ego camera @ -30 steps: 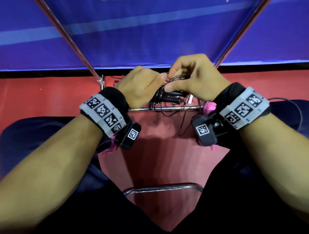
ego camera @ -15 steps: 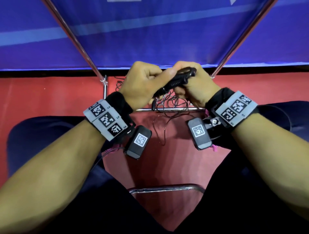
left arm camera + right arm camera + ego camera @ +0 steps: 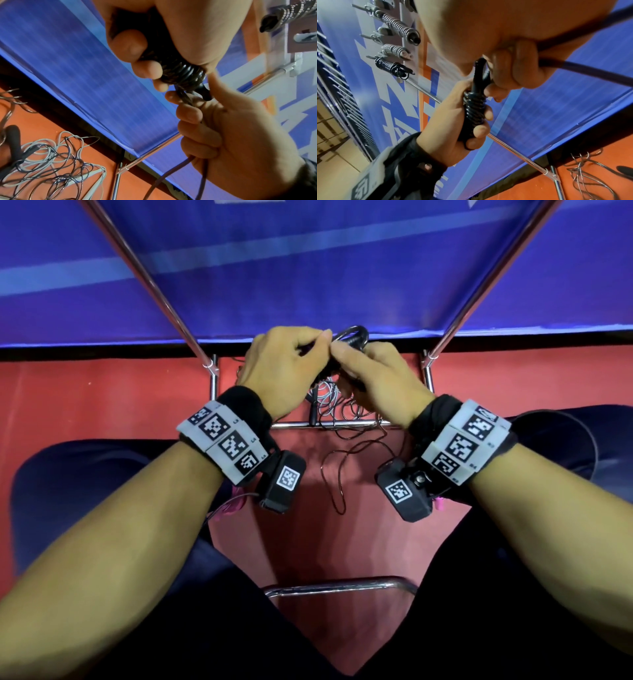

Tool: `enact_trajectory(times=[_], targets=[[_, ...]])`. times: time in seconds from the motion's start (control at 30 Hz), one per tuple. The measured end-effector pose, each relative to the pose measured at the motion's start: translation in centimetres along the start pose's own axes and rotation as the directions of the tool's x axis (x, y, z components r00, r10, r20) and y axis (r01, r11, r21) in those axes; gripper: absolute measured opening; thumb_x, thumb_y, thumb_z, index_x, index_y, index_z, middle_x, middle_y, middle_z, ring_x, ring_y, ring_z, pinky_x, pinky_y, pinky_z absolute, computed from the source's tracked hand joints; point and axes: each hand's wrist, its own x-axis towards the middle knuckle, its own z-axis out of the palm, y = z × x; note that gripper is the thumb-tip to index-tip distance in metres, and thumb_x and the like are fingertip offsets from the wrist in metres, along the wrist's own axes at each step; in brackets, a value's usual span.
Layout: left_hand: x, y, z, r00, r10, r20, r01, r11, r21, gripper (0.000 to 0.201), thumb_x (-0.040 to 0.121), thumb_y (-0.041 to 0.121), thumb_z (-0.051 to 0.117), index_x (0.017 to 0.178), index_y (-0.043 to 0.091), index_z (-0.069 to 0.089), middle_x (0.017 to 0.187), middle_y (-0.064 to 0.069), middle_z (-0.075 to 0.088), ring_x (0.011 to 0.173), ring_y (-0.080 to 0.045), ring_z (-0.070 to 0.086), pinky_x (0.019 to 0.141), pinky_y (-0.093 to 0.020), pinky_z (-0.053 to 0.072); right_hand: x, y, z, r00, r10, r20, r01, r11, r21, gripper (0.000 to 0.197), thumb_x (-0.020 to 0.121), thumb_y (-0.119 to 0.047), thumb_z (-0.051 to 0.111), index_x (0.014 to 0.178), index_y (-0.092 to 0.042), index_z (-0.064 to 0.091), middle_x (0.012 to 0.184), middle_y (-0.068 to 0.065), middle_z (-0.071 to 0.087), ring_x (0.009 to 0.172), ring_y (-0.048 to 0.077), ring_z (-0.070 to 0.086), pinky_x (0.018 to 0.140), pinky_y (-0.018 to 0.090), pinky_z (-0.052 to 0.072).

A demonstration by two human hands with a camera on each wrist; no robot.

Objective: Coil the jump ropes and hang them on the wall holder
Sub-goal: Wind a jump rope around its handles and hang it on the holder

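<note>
Bundle (image 3: 356, 338), black and tightly wound, sits between both hands at upper centre of the head view, raised off the floor (image 3: 102, 405). Left hand (image 3: 284, 368) has all fingers curled round the wound section. The left-wrist view shows the turns bulging just below the fist. Right hand (image 3: 380, 381) is closed on the free cord (image 3: 590, 73) directly beside the last turn. The cord leaves that fist toward the right edge of the right-wrist view, and its far end cannot be traced.

Judged step: laying or locking the final turns before hanging.

Holder (image 3: 376, 37), upper left of the right-wrist view, carries several hung ropes (image 3: 397, 28). Loose ropes (image 3: 335, 405) lie tangled on the floor below the hands, beside the frame (image 3: 291, 425).

Risks noted:
- Slack in the right hand's pull would let the top turns spring loose, as the cord looks stiff and glossy.
- If the trailing cord snags on the tangle or the frame, a tug could drag the bundle out of the left fist.
- An unsecured tail would likely unwind once hung.
</note>
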Motion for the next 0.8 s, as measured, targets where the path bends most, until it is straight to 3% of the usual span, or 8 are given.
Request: enact_trajectory(times=[0.1, 0.17, 0.27, 0.33, 0.4, 0.5, 0.67, 0.8], targets=[[-0.5, 0.2, 0.2, 0.999, 0.031, 0.020, -0.030, 1.000, -0.004, 0.041, 0.100, 0.049, 0.042, 0.097, 0.019, 0.071, 0.070, -0.007, 0.063, 0.062, -0.030, 0.061, 0.063, -0.046, 0.053, 0.3, 0.3, 0.0, 0.998, -0.004, -0.055, 0.002, 1.000, -0.028, 0.049, 0.097, -0.050, 0.042, 0.062, -0.024, 0.063, 0.046, -0.008, 0.050, 0.044, 0.010, 0.038, 0.052, 0.027, 0.029], [-0.6, 0.1, 0.1, 0.999, 0.041, 0.014, -0.040, 0.998, -0.038, 0.039, 0.101, 0.047, 0.044, 0.097, 0.020, 0.071, 0.069, -0.003, 0.062, 0.062, -0.026, 0.063, 0.060, -0.044, 0.054, 0.5, 0.6, 0.1, 0.999, 0.000, -0.053, 0.000, 1.000, 0.006, 0.045, 0.096, -0.049, 0.044, 0.065, -0.020, 0.061, 0.046, -0.006, 0.050, 0.044, 0.013, 0.036, 0.049, 0.027, 0.028], [-0.5, -0.1, -0.1, 0.999, 0.042, 0.015, -0.039, 0.991, -0.130, 0.044, 0.105, 0.040, 0.044, 0.083, 0.007, 0.062, 0.060, -0.009, 0.053, 0.047, -0.020, 0.060, 0.040, -0.027, 0.042, 0.4, 0.5, 0.0, 0.999, -0.005, -0.035, 0.007, 0.998, 0.065, 0.045, 0.103, -0.039, 0.044, 0.066, -0.014, 0.055, 0.047, -0.003, 0.049, 0.039, 0.012, 0.033, 0.041, 0.022, 0.026], [-0.4, 0.0, -0.4, 0.999, 0.016, 0.040, -0.008, 0.981, -0.194, 0.044, 0.107, 0.035, 0.045, 0.084, 0.000, 0.060, 0.052, -0.001, 0.049, 0.035, -0.012, 0.052, 0.034, -0.019, 0.034, 0.6, 0.4, 0.0, 1.000, 0.006, -0.013, -0.004, 0.994, 0.107, 0.052, 0.102, -0.039, 0.045, 0.067, -0.003, 0.055, 0.048, 0.004, 0.048, 0.037, 0.017, 0.030, 0.040, 0.021, 0.021], [-0.4, 0.1, -0.7, 0.998, -0.004, 0.065, 0.019, 0.972, -0.233, 0.042, 0.107, 0.035, 0.046, 0.084, 0.003, 0.063, 0.047, 0.004, 0.051, 0.031, -0.013, 0.050, 0.033, -0.018, 0.032, 0.7, 0.3, 0.0, 1.000, 0.011, -0.008, -0.010, 0.991, 0.134, 0.059, 0.101, -0.042, 0.045, 0.067, 0.005, 0.053, 0.048, 0.009, 0.045, 0.036, 0.017, 0.030, 0.039, 0.020, 0.021], [-0.4, 0.2, -0.9, 0.994, -0.020, 0.106, 0.051, 0.955, -0.293, 0.037, 0.106, 0.036, 0.050, 0.084, 0.012, 0.067, 0.045, 0.005, 0.054, 0.029, -0.016, 0.049, 0.032, -0.021, 0.032, 0.6, 0.0, 0.0, 0.999, 0.027, -0.018, -0.024, 0.986, 0.165, 0.055, 0.106, -0.036, 0.041, 0.059, -0.009, 0.050, 0.043, 0.003, 0.046, 0.032, 0.015, 0.031, 0.038, 0.018, 0.022], [-0.6, 0.2, -0.6, 0.984, -0.055, 0.168, 0.127, 0.881, -0.455, 0.038, 0.101, 0.042, 0.057, 0.077, 0.014, 0.066, 0.050, -0.012, 0.055, 0.031, -0.023, 0.048, 0.035, -0.022, 0.036, 0.5, -0.3, 0.0, 0.997, 0.071, 0.019, -0.074, 0.971, 0.227, 0.053, 0.106, -0.039, 0.039, 0.062, -0.011, 0.048, 0.046, 0.004, 0.046, 0.034, 0.015, 0.027, 0.039, 0.019, 0.025], [-0.5, 0.1, -0.2, 0.980, -0.062, 0.189, 0.155, 0.835, -0.528, 0.036, 0.098, 0.042, 0.057, 0.082, 0.011, 0.067, 0.058, -0.013, 0.057, 0.037, -0.027, 0.051, 0.035, -0.022, 0.036, 0.4, -0.5, -0.2, 0.997, 0.076, 0.020, -0.078, 0.963, 0.258, 0.051, 0.107, -0.038, 0.039, 0.064, -0.010, 0.046, 0.045, 0.003, 0.045, 0.033, 0.013, 0.026, 0.039, 0.019, 0.024]])
